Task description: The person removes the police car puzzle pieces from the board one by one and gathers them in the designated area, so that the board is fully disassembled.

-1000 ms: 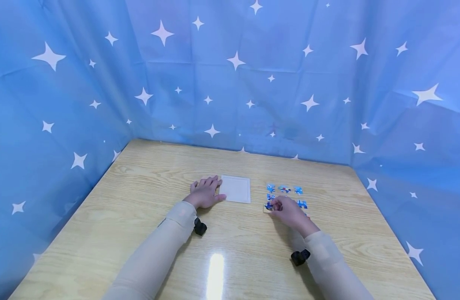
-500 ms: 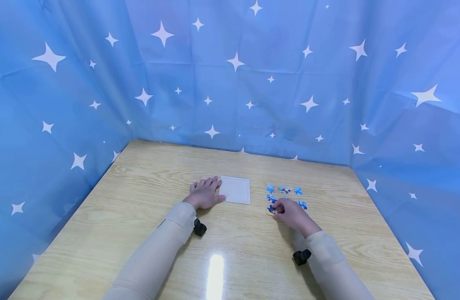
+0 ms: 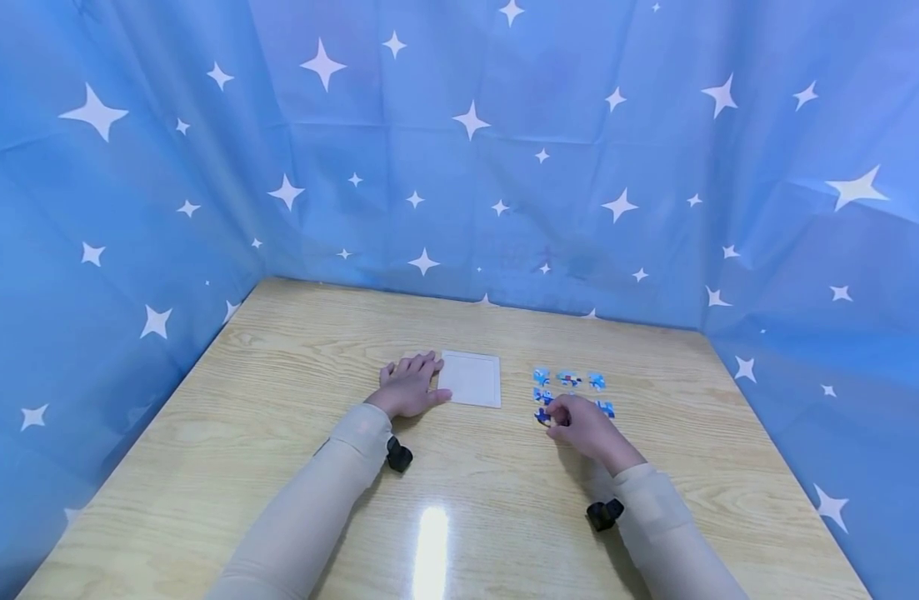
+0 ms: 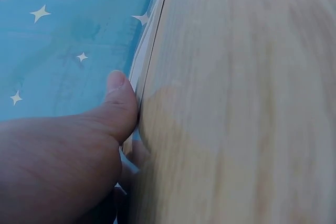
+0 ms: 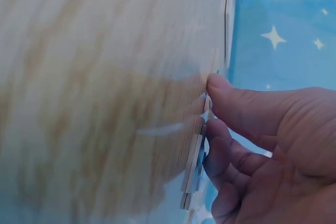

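My left hand (image 3: 412, 390) lies with its fingers spread on the table at the left side of a square white puzzle tray (image 3: 470, 380). Its thumb (image 4: 119, 100) rests along the tray's edge. My right hand (image 3: 585, 427) pinches a dark blue jigsaw puzzle piece (image 3: 542, 417) between thumb and fingertips, low over the tabletop. In the right wrist view, the thumb (image 5: 233, 98) and curled fingers are close to the table surface, with stacked-looking piece edges (image 5: 193, 161) beside them. Behind that hand are more blue pieces (image 3: 543, 396), partly hidden by it.
Several puzzle pieces (image 3: 569, 379) lie in rough rows on the wooden table (image 3: 339, 333), right of the tray. One piece (image 3: 605, 409) shows just past the right hand's knuckles. A blue curtain with white stars (image 3: 466, 192) encloses the back and sides.
My right hand has moved slightly right with the puzzle piece, which now lines up under the left column of pieces. The left hand and tray have stayed put.
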